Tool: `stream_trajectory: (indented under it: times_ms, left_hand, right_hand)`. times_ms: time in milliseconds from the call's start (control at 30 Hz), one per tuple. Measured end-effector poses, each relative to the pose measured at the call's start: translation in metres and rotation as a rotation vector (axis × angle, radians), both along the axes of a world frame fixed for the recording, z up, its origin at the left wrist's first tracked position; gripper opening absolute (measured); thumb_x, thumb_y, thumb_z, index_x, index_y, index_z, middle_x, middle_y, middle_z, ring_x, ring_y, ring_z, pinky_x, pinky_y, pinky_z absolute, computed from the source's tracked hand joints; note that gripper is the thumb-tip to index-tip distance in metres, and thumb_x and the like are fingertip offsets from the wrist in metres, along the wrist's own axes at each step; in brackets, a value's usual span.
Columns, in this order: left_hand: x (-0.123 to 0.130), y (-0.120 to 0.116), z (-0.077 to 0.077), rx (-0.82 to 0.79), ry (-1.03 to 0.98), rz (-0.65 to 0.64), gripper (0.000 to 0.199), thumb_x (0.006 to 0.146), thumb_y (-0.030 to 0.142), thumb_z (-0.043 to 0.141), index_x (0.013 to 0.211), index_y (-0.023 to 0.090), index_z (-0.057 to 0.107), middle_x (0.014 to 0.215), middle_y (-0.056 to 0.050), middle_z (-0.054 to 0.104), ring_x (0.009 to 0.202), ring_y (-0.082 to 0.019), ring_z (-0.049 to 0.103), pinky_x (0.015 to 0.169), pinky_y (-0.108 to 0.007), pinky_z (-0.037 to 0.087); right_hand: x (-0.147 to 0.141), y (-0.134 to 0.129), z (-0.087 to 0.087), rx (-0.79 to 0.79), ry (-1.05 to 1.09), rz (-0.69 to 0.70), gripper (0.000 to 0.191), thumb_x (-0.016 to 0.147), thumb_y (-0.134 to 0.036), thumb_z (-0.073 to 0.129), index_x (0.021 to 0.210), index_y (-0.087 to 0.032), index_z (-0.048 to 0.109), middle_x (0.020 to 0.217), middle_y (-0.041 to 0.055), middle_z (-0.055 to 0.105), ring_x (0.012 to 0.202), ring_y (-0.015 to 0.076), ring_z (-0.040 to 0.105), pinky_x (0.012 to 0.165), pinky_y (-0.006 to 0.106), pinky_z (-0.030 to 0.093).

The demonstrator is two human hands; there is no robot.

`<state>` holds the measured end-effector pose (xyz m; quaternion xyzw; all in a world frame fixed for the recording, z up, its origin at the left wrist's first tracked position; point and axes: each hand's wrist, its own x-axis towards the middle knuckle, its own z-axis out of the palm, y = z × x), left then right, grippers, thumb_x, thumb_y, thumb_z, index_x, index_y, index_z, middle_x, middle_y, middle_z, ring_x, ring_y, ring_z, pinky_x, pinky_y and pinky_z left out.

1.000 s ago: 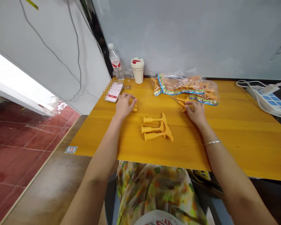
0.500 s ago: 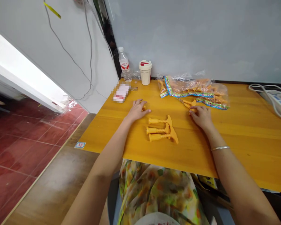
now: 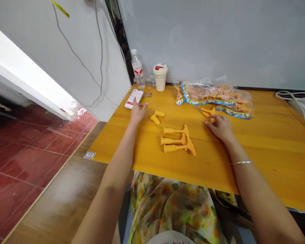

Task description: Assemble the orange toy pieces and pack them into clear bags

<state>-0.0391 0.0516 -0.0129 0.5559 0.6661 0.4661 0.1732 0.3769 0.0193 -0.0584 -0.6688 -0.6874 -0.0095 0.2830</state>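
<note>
Small orange plastic piece [image 3: 209, 114] under the right hand [image 3: 220, 128], fingers loosely curled on it, grip unclear, left hand [image 3: 138, 112] open, fingertips at a phone [image 3: 133, 99], two orange pieces [image 3: 155, 117] between the hands, three long orange toys [image 3: 177, 140] nearby, plastic bag [image 3: 213, 100] behind, all on a yellow wooden table [image 3: 269, 162]

Bright orange plastic toys [image 3: 174, 140] on a honey-yellow wood counter [image 3: 266, 159], a clear bag [image 3: 213, 96] edged in rainbow stripes, green-and-orange floral fabric [image 3: 173, 211] in the lap, and dark red floor tiles [image 3: 22, 152] off to the left.

Left hand [image 3: 138, 112] has left the orange pieces [image 3: 155, 117] (now uncovered), reaching the phone [image 3: 138, 95].
</note>
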Motion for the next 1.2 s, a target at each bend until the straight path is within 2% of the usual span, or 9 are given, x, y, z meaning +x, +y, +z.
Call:
stream_trajectory:
  times_ms: [67, 133, 233, 300, 433, 567, 767, 967, 1200]
  left_hand:
    - [-0.003, 0.0, 0.003, -0.012, -0.042, 0.03, 0.065, 0.09, 0.038, 0.061, 0.145, 0.011, 0.039, 0.082, -0.006, 0.069, 0.08, -0.021, 0.065, 0.084, -0.035, 0.049]
    - [0.002, -0.005, 0.007, 0.024, -0.004, -0.035, 0.049, 0.092, 0.043, 0.056, 0.131, 0.014, 0.055, 0.064, 0.0, 0.061, 0.063, -0.017, 0.058, 0.072, -0.031, 0.048]
    - [0.015, -0.015, 0.013, 0.082, 0.141, -0.138, 0.038, 0.092, 0.05, 0.05, 0.095, 0.018, 0.071, 0.057, 0.002, 0.053, 0.056, -0.015, 0.052, 0.063, -0.029, 0.043]
    - [0.019, -0.018, 0.013, 0.098, 0.218, -0.171, 0.038, 0.092, 0.05, 0.05, 0.086, 0.019, 0.072, 0.059, 0.001, 0.056, 0.058, -0.015, 0.052, 0.063, -0.028, 0.043]
    - [0.018, -0.015, 0.009, 0.147, 0.213, -0.176, 0.029, 0.092, 0.04, 0.051, 0.09, 0.019, 0.07, 0.083, -0.004, 0.071, 0.075, -0.017, 0.062, 0.075, -0.029, 0.05]
    - [0.019, -0.011, 0.006, 0.213, 0.083, -0.121, 0.025, 0.09, 0.033, 0.054, 0.104, 0.017, 0.067, 0.105, -0.011, 0.071, 0.096, -0.02, 0.067, 0.087, -0.032, 0.054]
    - [0.02, -0.011, 0.007, 0.222, 0.033, -0.064, 0.018, 0.091, 0.029, 0.055, 0.102, 0.017, 0.06, 0.104, -0.01, 0.069, 0.094, -0.018, 0.067, 0.087, -0.031, 0.054]
    - [-0.006, 0.003, -0.001, 0.225, -0.136, 0.096, 0.019, 0.09, 0.031, 0.056, 0.105, 0.02, 0.05, 0.094, -0.004, 0.064, 0.085, -0.015, 0.068, 0.075, -0.026, 0.052]
    - [-0.01, 0.009, -0.004, 0.227, -0.26, 0.148, 0.032, 0.089, 0.028, 0.055, 0.118, 0.021, 0.045, 0.098, -0.006, 0.063, 0.086, -0.016, 0.067, 0.077, -0.028, 0.052]
  right_hand:
    - [-0.001, -0.003, 0.002, -0.009, -0.019, 0.01, 0.041, 0.081, -0.05, 0.063, 0.112, -0.024, 0.068, 0.115, 0.0138, 0.063, 0.105, 0.0329, 0.057, 0.088, 0.051, 0.046]
    - [-0.001, -0.006, 0.004, -0.018, -0.05, 0.007, 0.04, 0.081, -0.05, 0.063, 0.113, -0.025, 0.068, 0.116, 0.0133, 0.063, 0.105, 0.0333, 0.057, 0.087, 0.05, 0.047]
    - [0.0, -0.009, 0.006, -0.024, -0.092, 0.026, 0.038, 0.083, -0.05, 0.061, 0.111, -0.025, 0.068, 0.116, 0.0127, 0.064, 0.106, 0.0332, 0.057, 0.088, 0.05, 0.046]
    - [0.0, -0.009, 0.007, -0.021, -0.098, 0.057, 0.037, 0.085, -0.052, 0.059, 0.108, -0.025, 0.069, 0.113, 0.0119, 0.065, 0.105, 0.0323, 0.057, 0.09, 0.051, 0.045]
    - [-0.005, -0.009, 0.012, 0.028, -0.056, 0.098, 0.039, 0.088, -0.058, 0.053, 0.101, -0.026, 0.071, 0.102, 0.0103, 0.067, 0.098, 0.0294, 0.059, 0.092, 0.049, 0.044]
    - [-0.014, -0.01, 0.02, 0.093, 0.027, 0.106, 0.046, 0.091, -0.062, 0.044, 0.099, -0.025, 0.07, 0.098, 0.0114, 0.067, 0.096, 0.0293, 0.06, 0.091, 0.048, 0.043]
    - [-0.021, -0.011, 0.025, 0.14, 0.122, 0.118, 0.051, 0.093, -0.066, 0.038, 0.095, -0.025, 0.068, 0.097, 0.011, 0.069, 0.091, 0.0281, 0.06, 0.09, 0.048, 0.043]
    - [-0.02, -0.008, 0.026, 0.132, 0.244, 0.115, 0.057, 0.092, -0.072, 0.029, 0.091, -0.026, 0.063, 0.089, 0.0102, 0.067, 0.087, 0.0292, 0.06, 0.084, 0.048, 0.045]
    - [-0.027, -0.014, 0.032, 0.034, 0.797, 0.042, 0.061, 0.084, -0.084, 0.031, 0.092, -0.028, 0.052, 0.077, 0.0041, 0.063, 0.058, 0.0212, 0.054, 0.055, 0.037, 0.043]
